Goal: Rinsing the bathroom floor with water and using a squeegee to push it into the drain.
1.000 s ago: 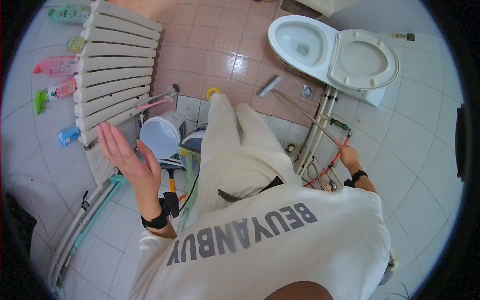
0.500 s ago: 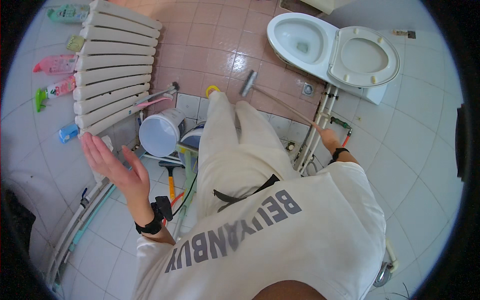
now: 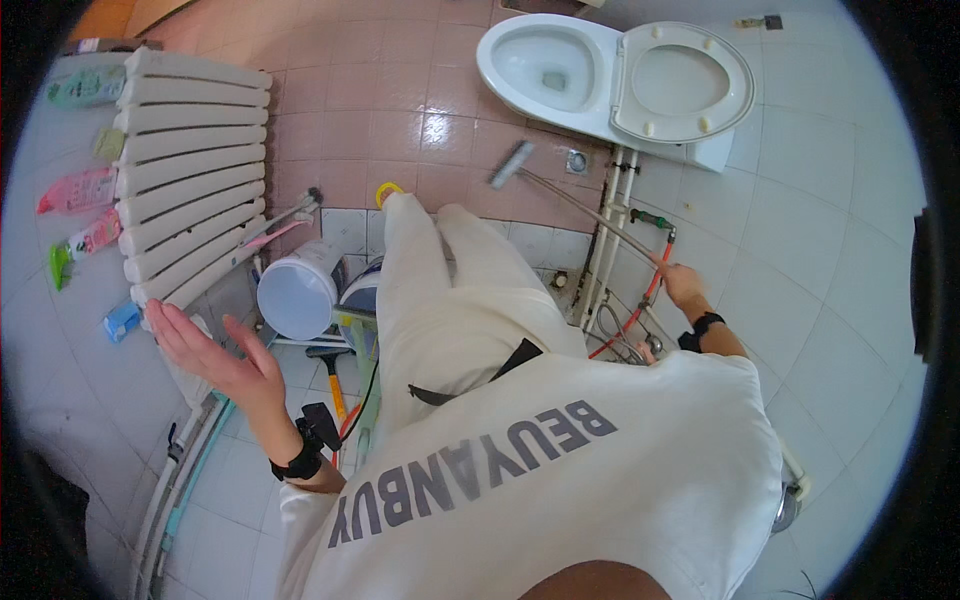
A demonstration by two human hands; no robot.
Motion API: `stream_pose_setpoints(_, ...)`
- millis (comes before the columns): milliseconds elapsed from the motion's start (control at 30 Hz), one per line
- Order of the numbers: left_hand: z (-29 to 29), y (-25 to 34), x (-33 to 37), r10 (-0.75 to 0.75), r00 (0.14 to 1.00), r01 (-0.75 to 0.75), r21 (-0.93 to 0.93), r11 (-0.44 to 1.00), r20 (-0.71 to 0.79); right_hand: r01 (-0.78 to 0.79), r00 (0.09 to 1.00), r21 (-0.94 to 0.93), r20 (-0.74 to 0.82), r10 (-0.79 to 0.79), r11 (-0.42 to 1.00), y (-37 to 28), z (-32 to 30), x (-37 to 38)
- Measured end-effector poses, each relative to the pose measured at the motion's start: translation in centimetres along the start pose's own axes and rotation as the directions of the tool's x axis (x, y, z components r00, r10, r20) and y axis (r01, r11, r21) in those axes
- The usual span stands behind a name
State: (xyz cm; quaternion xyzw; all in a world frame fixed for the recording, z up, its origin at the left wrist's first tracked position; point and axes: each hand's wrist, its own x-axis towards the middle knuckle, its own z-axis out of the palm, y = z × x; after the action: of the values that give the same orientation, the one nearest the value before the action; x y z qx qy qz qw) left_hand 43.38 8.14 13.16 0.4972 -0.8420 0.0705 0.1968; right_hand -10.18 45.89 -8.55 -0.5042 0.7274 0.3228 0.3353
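Observation:
My right hand [image 3: 682, 286], out to the right beside the wall pipes, is closed round the upper end of a long-handled floor brush [image 3: 590, 212]. Its handle slants away to the left, and the grey-white brush head [image 3: 512, 165] rests on the pink floor tiles [image 3: 400, 130], a little left of the floor drain [image 3: 577, 160]. My left hand [image 3: 225, 360] is raised on the left, fingers stretched and holding nothing. It appears close to the near end of a white radiator [image 3: 195, 170]; whether it touches it, I cannot tell.
A toilet [image 3: 600, 85] with its lid raised stands at the far right. Bottles, including a pink one [image 3: 80, 190], line the radiator's left. A white bucket [image 3: 298, 290] sits left of my legs, near an orange-handled squeegee [image 3: 335, 385]. White pipes [image 3: 607, 235] and a red hose [image 3: 655, 285] run on the right.
My right hand has moved to the right, drawing the brush head across the tiles toward the drain. My view has shifted right. The left hand stays raised and open.

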Motion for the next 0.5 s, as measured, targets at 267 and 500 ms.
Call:
stream_pose_setpoints(267,0.2,1.5,1.4,0.096,0.995,-0.097,0.014,0.995,0.032,0.262,0.955,0.148,-0.18,-0.234,0.954,-14.6,-2.1,14.2)
stream_pose_setpoints(500,-1.1,2.2,1.8,0.08,0.997,-0.081,0.071,0.994,0.017,0.161,0.983,0.22,-0.12,-0.137,0.962,-8.5,-1.6,12.3)
